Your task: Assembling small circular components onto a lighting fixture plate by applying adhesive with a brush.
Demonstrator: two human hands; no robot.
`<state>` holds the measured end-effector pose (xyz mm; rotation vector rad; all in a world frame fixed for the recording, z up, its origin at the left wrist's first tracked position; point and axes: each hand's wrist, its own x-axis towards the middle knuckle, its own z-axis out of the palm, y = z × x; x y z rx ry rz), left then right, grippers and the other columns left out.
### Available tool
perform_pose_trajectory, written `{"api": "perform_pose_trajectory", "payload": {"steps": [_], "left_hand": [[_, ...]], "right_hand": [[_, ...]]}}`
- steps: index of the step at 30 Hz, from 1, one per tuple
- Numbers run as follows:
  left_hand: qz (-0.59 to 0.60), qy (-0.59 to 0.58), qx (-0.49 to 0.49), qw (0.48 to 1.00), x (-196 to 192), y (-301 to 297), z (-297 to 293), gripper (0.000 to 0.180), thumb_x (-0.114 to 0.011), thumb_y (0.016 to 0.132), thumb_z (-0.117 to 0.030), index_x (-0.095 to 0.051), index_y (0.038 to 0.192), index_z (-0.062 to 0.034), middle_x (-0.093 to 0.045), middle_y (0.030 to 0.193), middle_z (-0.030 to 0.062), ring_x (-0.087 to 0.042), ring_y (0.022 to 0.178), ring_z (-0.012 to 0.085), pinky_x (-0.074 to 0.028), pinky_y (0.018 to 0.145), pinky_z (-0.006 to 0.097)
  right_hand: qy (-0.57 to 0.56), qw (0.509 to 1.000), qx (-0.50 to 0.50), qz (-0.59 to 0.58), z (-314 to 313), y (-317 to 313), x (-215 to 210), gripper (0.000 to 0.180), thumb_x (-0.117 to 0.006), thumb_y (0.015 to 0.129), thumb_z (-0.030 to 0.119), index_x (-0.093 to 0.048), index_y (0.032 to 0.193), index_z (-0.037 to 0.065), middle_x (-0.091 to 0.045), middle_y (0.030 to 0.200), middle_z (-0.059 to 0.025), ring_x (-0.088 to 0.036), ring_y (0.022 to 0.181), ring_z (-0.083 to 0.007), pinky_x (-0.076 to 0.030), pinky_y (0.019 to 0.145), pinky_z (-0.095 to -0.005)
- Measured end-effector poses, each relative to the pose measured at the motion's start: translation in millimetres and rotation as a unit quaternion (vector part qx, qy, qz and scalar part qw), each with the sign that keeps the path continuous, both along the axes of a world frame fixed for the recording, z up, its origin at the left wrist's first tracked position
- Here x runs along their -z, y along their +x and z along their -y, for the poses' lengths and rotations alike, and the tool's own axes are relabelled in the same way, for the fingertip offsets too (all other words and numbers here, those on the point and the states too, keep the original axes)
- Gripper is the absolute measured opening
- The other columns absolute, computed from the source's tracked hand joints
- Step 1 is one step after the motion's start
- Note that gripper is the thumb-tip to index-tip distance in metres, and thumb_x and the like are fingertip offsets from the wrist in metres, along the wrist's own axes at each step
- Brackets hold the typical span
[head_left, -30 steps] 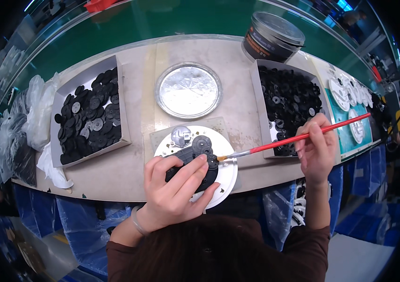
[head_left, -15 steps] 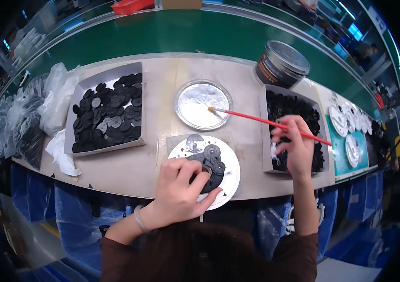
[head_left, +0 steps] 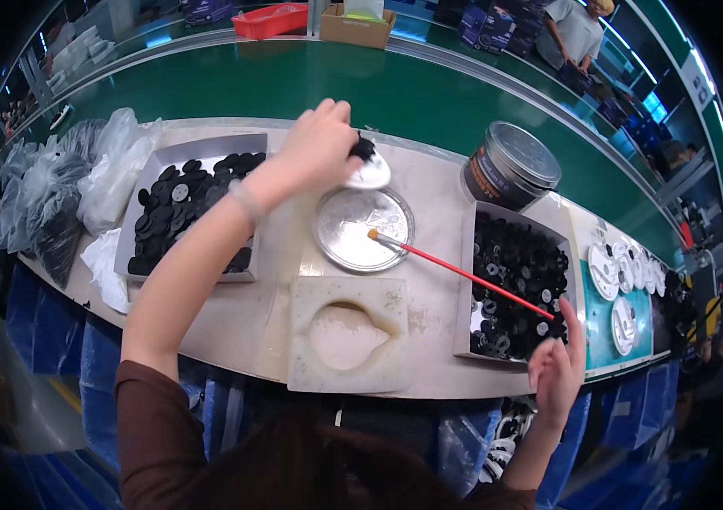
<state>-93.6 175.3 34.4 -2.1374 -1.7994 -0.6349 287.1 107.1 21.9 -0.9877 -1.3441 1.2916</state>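
Note:
My left hand (head_left: 319,149) is raised over the far edge of the table, closed on a white round plate (head_left: 370,173) with black parts on it. The plate is tilted, and my fingers hide part of it. At the front right, my right hand (head_left: 558,370) hovers by the box of small parts, its index finger stretched and nothing held. A red-handled brush (head_left: 472,276) lies with its bristles on a round metal lid (head_left: 321,246) and its handle across that box. In front of me lies a pale block (head_left: 306,340) with a rounded cutout, bare inside.
A box of black discs (head_left: 247,274) stands at left beside plastic bags (head_left: 107,183). At right are the box of small black parts (head_left: 465,319), a dark tin (head_left: 502,174) and white plates (head_left: 624,323). A green belt (head_left: 429,102) runs behind; a person (head_left: 572,34) stands beyond.
My left hand has lifted the white plate off the pale block and carried it to the far side. My right hand has let go of the brush and come nearer.

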Motion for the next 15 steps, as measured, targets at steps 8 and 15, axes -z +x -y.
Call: {"api": "perform_pose_trajectory", "payload": {"steps": [8,15], "left_hand": [[-0.117,0.066,-0.114,0.984,31.7,-52.8,-99.2,0.01,-0.058,0.068,-0.009,-0.065,0.073,-0.0053,-0.06,0.085,0.0112,-0.058,0.086,0.0266,-0.047,0.071,0.037],[0.185,-0.102,-0.273,0.939,43.5,-71.9,-133.9,0.025,-0.053,0.077,-0.017,-0.065,0.089,0.0008,-0.065,0.089,0.0175,-0.062,0.083,0.0321,-0.048,0.079,0.036]], "right_hand": [[0.025,0.998,0.025,0.058,40.0,67.8,16.5,0.028,-0.044,0.087,0.011,-0.043,0.109,-0.007,-0.045,0.048,-0.005,-0.038,0.033,-0.0086,-0.03,0.031,-0.0178],[-0.026,0.993,0.096,0.066,58.7,80.9,29.2,0.023,-0.045,0.087,0.01,-0.046,0.105,-0.005,-0.047,0.05,-0.0041,-0.04,0.037,-0.0073,-0.031,0.035,-0.0173]]}}
